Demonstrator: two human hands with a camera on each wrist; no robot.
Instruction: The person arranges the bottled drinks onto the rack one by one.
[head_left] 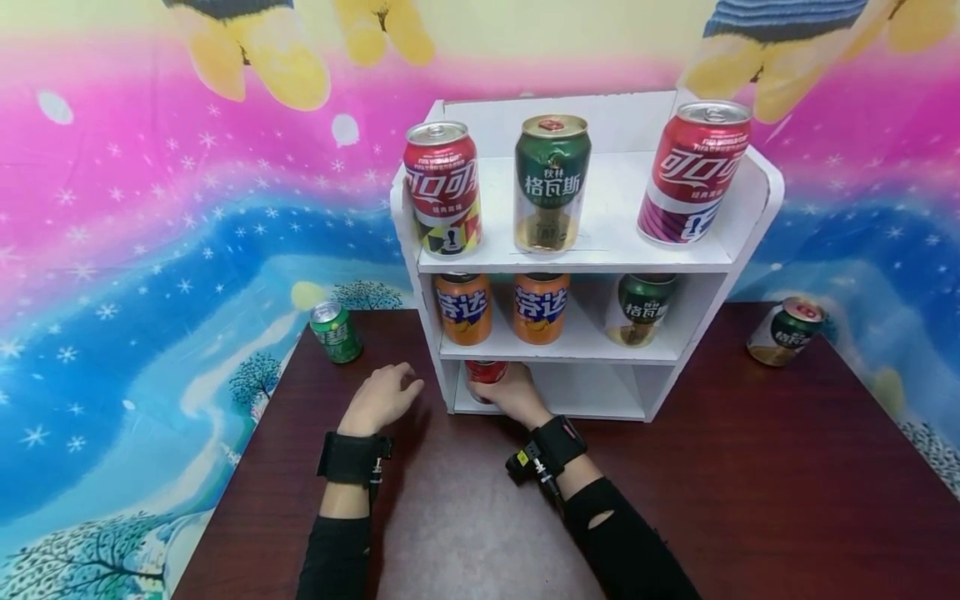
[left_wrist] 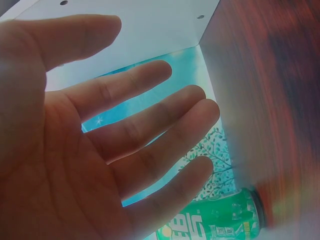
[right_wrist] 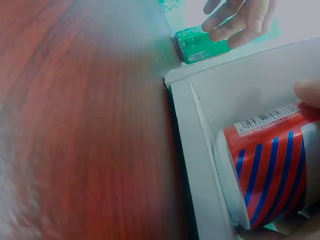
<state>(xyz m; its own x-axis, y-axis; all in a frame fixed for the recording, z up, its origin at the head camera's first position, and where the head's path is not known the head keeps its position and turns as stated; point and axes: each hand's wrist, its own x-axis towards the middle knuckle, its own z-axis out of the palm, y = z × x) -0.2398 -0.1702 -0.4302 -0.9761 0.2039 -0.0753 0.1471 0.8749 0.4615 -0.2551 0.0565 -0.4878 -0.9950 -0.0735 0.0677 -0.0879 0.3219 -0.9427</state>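
Note:
On the bottom level of a white three-tier shelf [head_left: 600, 392], at its left end, stands a red Coca-Cola can [head_left: 486, 372]. My right hand [head_left: 519, 398] reaches in and grips it, thumb on one side and fingers curled round the other in the right wrist view. There the can [right_wrist: 267, 172] shows blue stripes and a barcode, its base close over the shelf floor. Left of the shelf, my left hand [head_left: 381, 402] hovers above the table, holding nothing. In the left wrist view its fingers are spread and relaxed, with a green can [left_wrist: 220, 220] beyond them.
Two red cola cans flank a green-and-white can [head_left: 552, 183] on the top level. The middle level bears two orange cans [head_left: 542, 310] and another green-and-white can [head_left: 639, 310]. A further such can [head_left: 786, 332] stands at the table's right. A printed backdrop [head_left: 225, 217] hangs behind.

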